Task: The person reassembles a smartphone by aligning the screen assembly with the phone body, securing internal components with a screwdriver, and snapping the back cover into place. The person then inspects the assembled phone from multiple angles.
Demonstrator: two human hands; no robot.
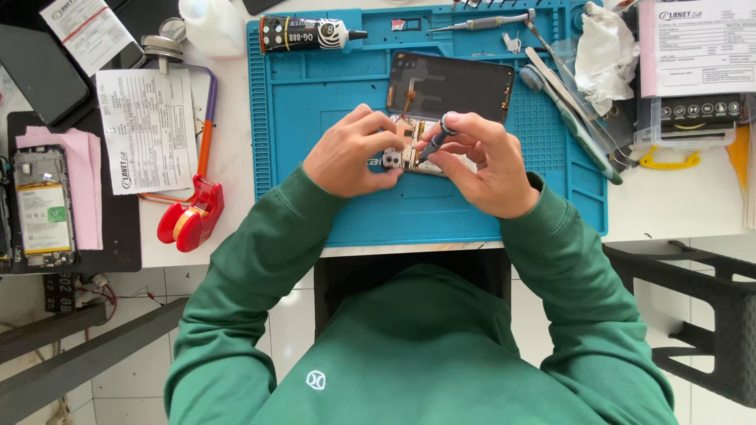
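Observation:
An opened phone (409,149) lies on the blue work mat (315,102), its dark screen panel (453,83) folded back and joined by a flex cable. My left hand (350,153) steadies the phone's left side with its fingers on the frame. My right hand (480,165) holds a small precision screwdriver (438,135), tip down into the phone's upper interior. Both green sleeves reach in from below.
A black glue tube (307,33) lies at the mat's top left. Tweezers, a toothbrush (571,114) and a crumpled tissue (605,55) sit at the right. Papers, a red tool (193,216) and another opened phone (43,206) are at the left. A black chair (701,315) stands lower right.

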